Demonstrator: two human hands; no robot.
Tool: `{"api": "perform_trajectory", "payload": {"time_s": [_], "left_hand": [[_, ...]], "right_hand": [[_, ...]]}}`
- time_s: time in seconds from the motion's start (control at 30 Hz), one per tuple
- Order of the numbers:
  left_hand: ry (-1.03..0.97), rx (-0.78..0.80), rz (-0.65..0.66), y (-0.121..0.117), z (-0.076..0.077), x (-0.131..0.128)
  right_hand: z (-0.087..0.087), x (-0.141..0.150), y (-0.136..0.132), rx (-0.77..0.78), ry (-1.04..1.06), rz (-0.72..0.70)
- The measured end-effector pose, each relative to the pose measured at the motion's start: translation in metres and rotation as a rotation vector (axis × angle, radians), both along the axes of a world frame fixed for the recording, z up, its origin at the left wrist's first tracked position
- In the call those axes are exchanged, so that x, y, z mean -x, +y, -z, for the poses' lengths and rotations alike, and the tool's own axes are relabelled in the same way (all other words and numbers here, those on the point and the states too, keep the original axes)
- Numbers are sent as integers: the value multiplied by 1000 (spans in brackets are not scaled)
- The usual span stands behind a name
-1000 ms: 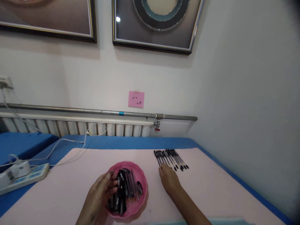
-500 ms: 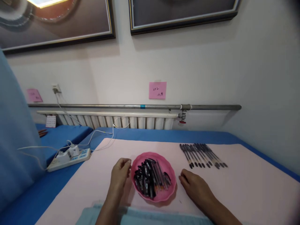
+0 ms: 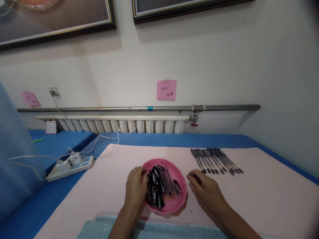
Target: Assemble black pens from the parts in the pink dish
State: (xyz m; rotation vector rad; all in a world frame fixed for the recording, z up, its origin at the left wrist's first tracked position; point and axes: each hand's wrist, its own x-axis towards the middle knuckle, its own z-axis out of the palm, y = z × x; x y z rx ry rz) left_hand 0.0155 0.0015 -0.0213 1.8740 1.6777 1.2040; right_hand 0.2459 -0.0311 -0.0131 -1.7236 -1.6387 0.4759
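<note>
A pink scalloped plate (image 3: 174,209) sits in front of me, holding a heap of black pen caps (image 3: 155,186) and several clear thin pen refills (image 3: 170,186). My left hand (image 3: 136,184) is at the plate's left edge, overlapping the rim; its fingers are curled together and whatever may be between them is hidden. Just off the right rim is my right hand (image 3: 205,187), loosely closed, with thumb and index finger drawn in and nothing visible in it. Assembled black-capped pens (image 3: 215,161) lie in a slanting row at the right, beyond my right hand.
Pink paper (image 3: 99,186) covers the blue table (image 3: 154,139). A white power strip (image 3: 72,169) with plugs and cables lies at the left. Light-blue cloth (image 3: 159,230) runs along the near edge. A radiator (image 3: 149,126) and a pipe (image 3: 112,109) line the wall behind.
My left hand has moved right, from beside the plate to over its left rim. My right hand has come slightly closer to the right rim. The view has tilted slightly down.
</note>
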Motion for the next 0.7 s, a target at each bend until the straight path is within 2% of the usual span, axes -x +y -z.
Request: {"api": "perform_trajectory", "payload": {"time_s": [0.07, 0.13, 0.23, 0.33, 0.5, 0.7], "left_hand": [[20, -15, -39, 2, 0, 3], [43, -19, -59, 2, -1, 4], [92, -1, -40, -1, -2, 1], [95, 6, -15, -3, -2, -5], [44, 1, -19, -4, -1, -8], [-126, 50, 13, -7, -5, -10]], "right_hand": [[-10, 15, 2, 28, -60, -100], [-17, 31, 8, 63, -244, -185], [-19, 49, 20, 101, -332, -216], [-16, 55, 32, 128, -331, -223], [-9, 50, 42, 160, -295, -230], [-5, 41, 47, 203, -124, -238]]}}
